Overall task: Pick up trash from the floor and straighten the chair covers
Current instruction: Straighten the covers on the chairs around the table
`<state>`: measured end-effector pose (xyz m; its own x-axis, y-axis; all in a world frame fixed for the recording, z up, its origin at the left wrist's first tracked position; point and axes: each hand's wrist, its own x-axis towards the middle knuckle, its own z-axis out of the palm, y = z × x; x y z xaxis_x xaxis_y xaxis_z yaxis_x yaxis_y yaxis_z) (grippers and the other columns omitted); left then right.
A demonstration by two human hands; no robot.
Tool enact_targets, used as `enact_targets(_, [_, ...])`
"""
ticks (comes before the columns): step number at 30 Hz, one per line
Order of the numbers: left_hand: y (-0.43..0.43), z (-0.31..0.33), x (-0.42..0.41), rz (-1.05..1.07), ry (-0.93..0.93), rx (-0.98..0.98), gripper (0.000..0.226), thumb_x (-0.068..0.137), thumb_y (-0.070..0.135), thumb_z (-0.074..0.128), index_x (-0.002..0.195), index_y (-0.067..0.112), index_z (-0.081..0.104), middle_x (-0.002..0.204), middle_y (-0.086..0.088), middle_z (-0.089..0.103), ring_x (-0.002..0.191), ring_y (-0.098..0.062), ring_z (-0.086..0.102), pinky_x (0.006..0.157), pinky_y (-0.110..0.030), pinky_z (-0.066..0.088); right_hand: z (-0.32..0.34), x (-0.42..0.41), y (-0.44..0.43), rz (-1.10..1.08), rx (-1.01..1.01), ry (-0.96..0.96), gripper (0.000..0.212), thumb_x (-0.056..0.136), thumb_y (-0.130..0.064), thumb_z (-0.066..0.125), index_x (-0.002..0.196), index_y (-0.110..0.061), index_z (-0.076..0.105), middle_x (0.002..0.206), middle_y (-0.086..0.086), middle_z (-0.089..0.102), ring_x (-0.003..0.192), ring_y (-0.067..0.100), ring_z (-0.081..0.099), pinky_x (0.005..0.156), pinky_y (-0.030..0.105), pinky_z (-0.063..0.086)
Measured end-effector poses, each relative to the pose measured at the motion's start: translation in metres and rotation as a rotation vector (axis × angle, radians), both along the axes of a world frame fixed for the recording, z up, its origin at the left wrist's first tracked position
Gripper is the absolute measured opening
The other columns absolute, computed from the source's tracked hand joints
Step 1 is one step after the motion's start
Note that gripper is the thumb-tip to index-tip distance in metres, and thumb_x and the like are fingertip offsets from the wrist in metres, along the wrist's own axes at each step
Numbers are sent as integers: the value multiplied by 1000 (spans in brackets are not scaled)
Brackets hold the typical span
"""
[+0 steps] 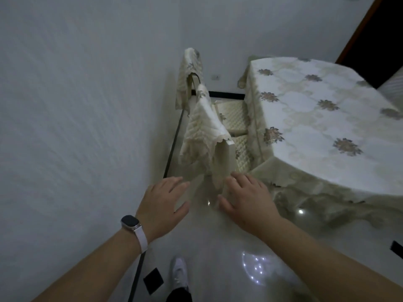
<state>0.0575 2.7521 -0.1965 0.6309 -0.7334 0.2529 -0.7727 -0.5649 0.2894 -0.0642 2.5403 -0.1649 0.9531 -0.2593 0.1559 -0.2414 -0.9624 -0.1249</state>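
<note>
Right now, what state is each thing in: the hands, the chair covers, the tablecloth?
Left hand: open, fingers spread, holding nothing.
Right hand: open, fingers spread, holding nothing.
Near chair cover: rumpled, hanging crooked over the chair back.
Far chair cover: draped over its chair back, bunched.
Seat cushion: lying flat on the seat.
Tablecloth: spread over the table, edges hanging down.

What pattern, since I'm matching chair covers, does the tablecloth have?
The tablecloth is cream with scattered grey-brown flower motifs; head view shows it best.
</note>
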Motion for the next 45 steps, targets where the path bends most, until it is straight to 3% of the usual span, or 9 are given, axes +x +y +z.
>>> enact_targets(8, [-55, 18, 149, -96, 28, -31, 51, 87, 48, 50, 125, 18, 65, 125, -4, 63, 113, -26, 60, 90, -40, 47, 21, 132, -41, -105, 9, 74, 57, 89, -58, 36, 132, -24, 51, 140, -1, 48, 128, 22, 43, 101, 39, 38])
enact_targets(12, [-82, 26, 209, -120, 42, -47, 50, 86, 47, 51, 123, 18, 65, 126, -6, 63, 115, -28, 59, 92, -42, 47, 22, 182, -51, -173, 11, 26, 55, 89, -55, 43, 132, -22, 53, 136, 0, 51, 124, 24, 47, 98, 39, 40])
enact_targets(16, [-113, 26, 246, -192, 75, -50, 52, 87, 48, 50, 125, 17, 64, 127, -6, 62, 116, -29, 58, 93, -47, 48, 17, 209, -66, -231, 29, 30, 59, 88, -58, 33, 130, -22, 54, 134, 0, 53, 120, 24, 50, 95, 39, 42])
enact_targets(21, [-149, 15, 278, -213, 78, -18, 54, 85, 51, 47, 127, 20, 63, 130, -4, 60, 119, -26, 56, 97, -45, 45, -1, 237, -94, -260, 52, 28, 56, 85, -55, 45, 128, -20, 55, 129, 0, 56, 117, 24, 53, 91, 40, 44])
enact_targets(25, [-177, 1, 302, -195, 202, 18, 61, 85, 56, 43, 133, 21, 58, 135, -1, 56, 124, -22, 50, 101, -45, 42, -25, 269, -118, -255, 141, 36, 61, 84, -54, 48, 132, -17, 52, 126, 2, 58, 115, 25, 54, 90, 42, 46])
enact_targets(29, [-195, -11, 326, -209, 292, 31, 52, 89, 45, 53, 133, 17, 58, 134, -3, 57, 124, -23, 51, 100, -47, 43, -45, 301, -134, -266, 187, 30, 60, 82, -55, 51, 129, -17, 53, 123, 2, 59, 112, 25, 57, 87, 41, 48])
enact_targets(40, [-247, -25, 397, -412, 139, 201, 65, 90, 58, 42, 140, 17, 50, 152, -9, 40, 140, -28, 36, 108, -52, 37, -72, 339, -158, -311, 291, -13, 55, 78, -53, 56, 122, -19, 57, 113, 0, 62, 98, 23, 60, 77, 35, 48])
enact_targets(45, [-267, -36, 432, -522, 78, 150, 66, 91, 62, 45, 137, 17, 54, 150, -10, 44, 141, -29, 36, 108, -53, 38, -76, 358, -155, -352, 319, -42, 52, 73, -51, 65, 113, -18, 61, 104, 1, 64, 87, 22, 63, 66, 30, 49])
